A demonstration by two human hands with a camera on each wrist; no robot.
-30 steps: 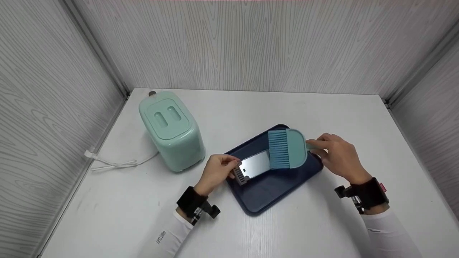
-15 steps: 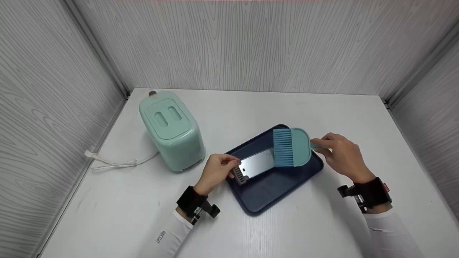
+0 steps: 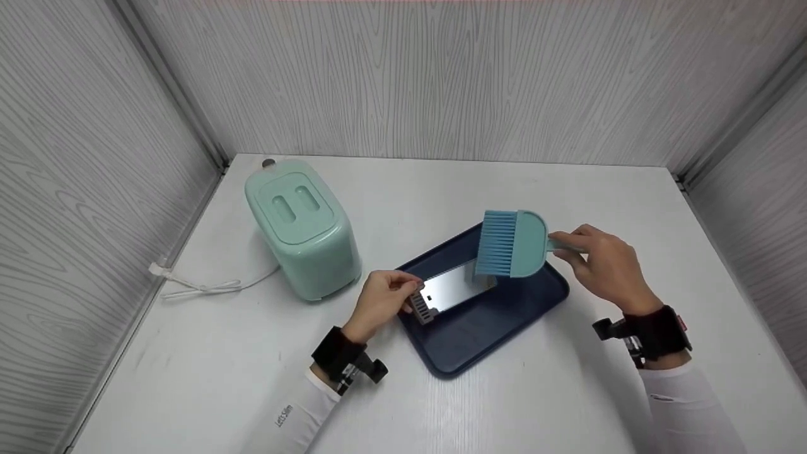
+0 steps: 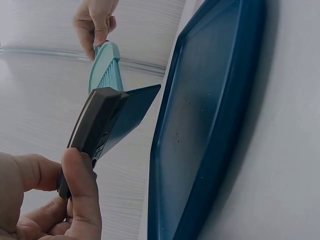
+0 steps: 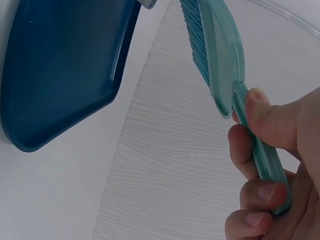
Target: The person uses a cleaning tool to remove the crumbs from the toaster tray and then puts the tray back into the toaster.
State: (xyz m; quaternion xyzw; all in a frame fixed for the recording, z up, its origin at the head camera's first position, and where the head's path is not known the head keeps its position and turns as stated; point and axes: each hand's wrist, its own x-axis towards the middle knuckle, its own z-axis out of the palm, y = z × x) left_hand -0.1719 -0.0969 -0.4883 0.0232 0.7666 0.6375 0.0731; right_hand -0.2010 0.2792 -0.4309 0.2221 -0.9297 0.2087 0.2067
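Note:
My left hand (image 3: 380, 297) pinches the grey slotted end of a toaster crumb tray (image 3: 452, 289), a flat shiny metal plate. It is held up over a dark blue tray (image 3: 470, 337). In my right hand (image 3: 606, 265) is the handle of a mint-green brush (image 3: 531, 244) with blue bristles. Those bristles overlap the far end of the crumb tray in the head view. From the left wrist view, the brush head (image 4: 103, 65) shows behind the metal plate, and small specks dot the blue tray (image 4: 187, 125) below.
A mint-green toaster (image 3: 302, 233) with two slot-shaped recesses on top stands at the left of the white table (image 3: 441, 416). Its white cord (image 3: 202, 289) lies bundled to the left. Wood-grain panels (image 3: 403, 82) enclose the back and sides.
The brush first shifted right along the metal plate, then rose and swung slightly back left, uncovering more of the plate. My left hand and the crumb tray stay in place.

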